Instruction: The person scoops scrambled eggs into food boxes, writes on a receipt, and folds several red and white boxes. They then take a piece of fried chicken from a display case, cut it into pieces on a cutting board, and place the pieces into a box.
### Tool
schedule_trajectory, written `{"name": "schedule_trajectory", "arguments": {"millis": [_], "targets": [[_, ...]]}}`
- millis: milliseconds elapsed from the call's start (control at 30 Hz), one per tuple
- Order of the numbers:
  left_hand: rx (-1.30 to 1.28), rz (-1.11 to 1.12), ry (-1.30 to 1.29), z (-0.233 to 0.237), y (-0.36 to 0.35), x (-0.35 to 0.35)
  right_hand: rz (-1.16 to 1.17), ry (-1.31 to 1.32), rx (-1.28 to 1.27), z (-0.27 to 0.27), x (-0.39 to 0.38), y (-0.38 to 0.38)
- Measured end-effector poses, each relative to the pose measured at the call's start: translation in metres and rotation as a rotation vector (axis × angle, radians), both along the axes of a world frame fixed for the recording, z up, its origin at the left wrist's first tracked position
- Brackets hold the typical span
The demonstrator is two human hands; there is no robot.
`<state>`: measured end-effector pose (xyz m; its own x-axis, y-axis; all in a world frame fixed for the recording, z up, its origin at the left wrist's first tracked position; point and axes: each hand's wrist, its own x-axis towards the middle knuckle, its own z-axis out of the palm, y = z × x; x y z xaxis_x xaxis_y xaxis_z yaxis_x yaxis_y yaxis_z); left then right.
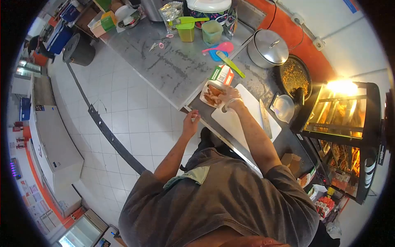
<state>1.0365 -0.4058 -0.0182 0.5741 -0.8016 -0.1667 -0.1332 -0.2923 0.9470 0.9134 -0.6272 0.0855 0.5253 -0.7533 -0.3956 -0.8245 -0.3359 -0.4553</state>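
From the head view, the right hand (229,97) bends its fingers onto meat pieces (213,95) on a plate (202,100) beside the cutting board (242,123); I cannot tell if it grips one. They look soft, light and slippery, best pinched mid-length. The left hand (191,122) rests loosely curled on the counter (177,70) edge, holding nothing.

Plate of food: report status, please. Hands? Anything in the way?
Right hand on food in plate, grip unclear. Left hand at counter edge. Knife lies on cutting board, apart.

a lidded pot (269,47) stands beside a pan (278,75) of fried food.
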Motion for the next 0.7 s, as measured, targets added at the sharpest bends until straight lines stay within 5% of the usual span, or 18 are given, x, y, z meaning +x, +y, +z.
{"name": "schedule_trajectory", "arguments": {"millis": [200,300,400,500,700], "targets": [[0.012,-0.134,0.121,0.02,0.001,-0.022,-0.271,-0.405,-0.045,-0.007,-0.087,0.025],[0.092,-0.242,0.082,0.027,-0.007,-0.038,-0.233,-0.459,-0.18,-0.07,-0.148,0.038],[0.101,-0.348,-0.191,0.021,-0.017,-0.061,-0.348,0.028,-0.154,-0.014,-0.175,0.07],[0.136,-0.177,-0.545,0.03,-0.035,-0.085,-0.389,0.396,-0.228,0.021,-0.216,0.11],[0.482,-0.203,-0.556,0.054,-0.052,-0.085,-0.487,0.478,-0.171,-0.049,-0.326,0.159]]}}
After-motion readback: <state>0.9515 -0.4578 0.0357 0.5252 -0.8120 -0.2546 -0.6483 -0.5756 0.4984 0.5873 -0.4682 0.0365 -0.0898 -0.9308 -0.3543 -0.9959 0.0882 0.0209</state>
